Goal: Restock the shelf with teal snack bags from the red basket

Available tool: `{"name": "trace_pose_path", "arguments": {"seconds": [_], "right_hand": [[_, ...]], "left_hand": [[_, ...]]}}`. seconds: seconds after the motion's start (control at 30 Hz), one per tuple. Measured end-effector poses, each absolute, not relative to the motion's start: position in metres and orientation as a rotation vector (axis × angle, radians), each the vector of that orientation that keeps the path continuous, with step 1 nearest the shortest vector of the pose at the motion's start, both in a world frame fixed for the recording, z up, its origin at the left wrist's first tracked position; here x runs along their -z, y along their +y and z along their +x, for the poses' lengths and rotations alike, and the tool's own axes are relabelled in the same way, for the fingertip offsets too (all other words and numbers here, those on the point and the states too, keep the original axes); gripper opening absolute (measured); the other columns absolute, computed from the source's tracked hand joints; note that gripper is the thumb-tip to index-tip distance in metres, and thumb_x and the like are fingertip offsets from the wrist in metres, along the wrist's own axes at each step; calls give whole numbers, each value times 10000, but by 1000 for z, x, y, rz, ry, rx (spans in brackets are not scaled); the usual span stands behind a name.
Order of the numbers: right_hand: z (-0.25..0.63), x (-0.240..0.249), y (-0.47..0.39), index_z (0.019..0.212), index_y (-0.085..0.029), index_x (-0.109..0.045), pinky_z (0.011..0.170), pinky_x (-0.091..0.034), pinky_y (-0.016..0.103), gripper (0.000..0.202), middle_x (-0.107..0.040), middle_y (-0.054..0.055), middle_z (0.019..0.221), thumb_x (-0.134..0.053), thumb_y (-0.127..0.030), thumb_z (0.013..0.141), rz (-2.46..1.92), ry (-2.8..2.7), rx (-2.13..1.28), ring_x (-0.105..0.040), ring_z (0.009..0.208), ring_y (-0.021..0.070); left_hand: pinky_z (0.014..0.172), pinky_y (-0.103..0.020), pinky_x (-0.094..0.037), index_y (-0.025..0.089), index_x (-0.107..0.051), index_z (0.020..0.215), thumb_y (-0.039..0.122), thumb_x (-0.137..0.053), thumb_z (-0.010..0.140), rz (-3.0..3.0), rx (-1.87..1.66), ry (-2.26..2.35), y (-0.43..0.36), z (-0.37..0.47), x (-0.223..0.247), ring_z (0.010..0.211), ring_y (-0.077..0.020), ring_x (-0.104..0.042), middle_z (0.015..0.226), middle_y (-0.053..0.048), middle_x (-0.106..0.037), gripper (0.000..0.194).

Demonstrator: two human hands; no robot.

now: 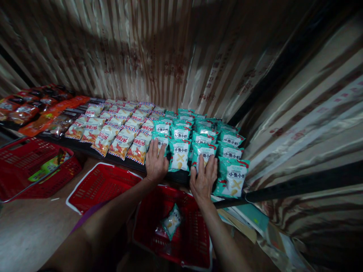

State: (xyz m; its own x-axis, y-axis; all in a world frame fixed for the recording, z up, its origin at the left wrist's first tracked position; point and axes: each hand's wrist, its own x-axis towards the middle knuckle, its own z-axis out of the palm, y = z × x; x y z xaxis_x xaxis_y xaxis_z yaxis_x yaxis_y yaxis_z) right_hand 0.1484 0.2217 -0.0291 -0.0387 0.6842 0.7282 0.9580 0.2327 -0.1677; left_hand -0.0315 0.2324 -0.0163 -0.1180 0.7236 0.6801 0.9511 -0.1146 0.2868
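Green-and-white snack bags (pixel 180 155) stand in rows on the right part of a dark shelf. My left hand (pixel 156 163) rests its fingers, a little apart, against the front bag at the left end of these rows and covers much of it. Against another front-row bag (pixel 206 150) lies my right hand (pixel 203 176), with its fingers spread over the lower front. Neither hand is closed round a bag. Between the hands one bag stands untouched, and a further front bag (pixel 233 177) is to the right of my right hand.
Red-and-white snack bags (pixel 121 141) fill the shelf's middle, with orange packs (pixel 51 115) farther left. Below me a red basket (pixel 200 241) holds a green-and-white bag (pixel 172 222). More red baskets (pixel 103 185) stand left. Striped sheeting (pixel 170 49) hangs behind; a dark bar (pixel 306 181) is at right.
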Motion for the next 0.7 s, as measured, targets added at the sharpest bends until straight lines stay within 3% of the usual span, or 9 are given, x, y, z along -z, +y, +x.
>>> {"name": "trace_pose_path", "arguments": {"seconds": [0.27, 0.37, 0.5, 0.7], "right_hand": [[147, 31, 223, 1457, -192, -242, 1013, -307, 547, 579, -164, 184, 1531, -384, -366, 924, -1542, -1775, 520, -181, 1391, 355], [147, 32, 224, 1451, -187, -260, 1020, -311, 541, 573, -164, 184, 1532, -402, -357, 923, -1549, -1773, 521, -179, 1395, 349], [146, 31, 224, 1447, -184, -271, 1027, -311, 532, 567, -178, 180, 1530, -412, -342, 921, -1553, -1765, 520, -177, 1397, 339], [147, 30, 223, 1446, -189, -273, 1029, -308, 526, 546, -188, 171, 1528, -379, -332, 930, -1551, -1776, 506, -167, 1400, 327]], "left_hand": [[1075, -480, -300, 115, -487, 1280, 239, -465, 851, -1879, 1196, -1657, 223, -24, 16, 1391, -298, -240, 1444, -181, -377, 447], [1040, -444, -358, 142, -488, 1268, 254, -448, 874, -2037, 1167, -1536, 212, -13, 19, 1370, -278, -300, 1432, -162, -404, 411], [968, -410, -442, 98, -440, 1288, 269, -459, 879, -2172, 1121, -1474, 209, -1, 26, 1342, -289, -351, 1439, -218, -364, 443], [1002, -454, -434, 99, -401, 1309, 217, -433, 884, -2216, 1130, -1474, 219, 1, 34, 1381, -292, -267, 1443, -224, -348, 443]]}}
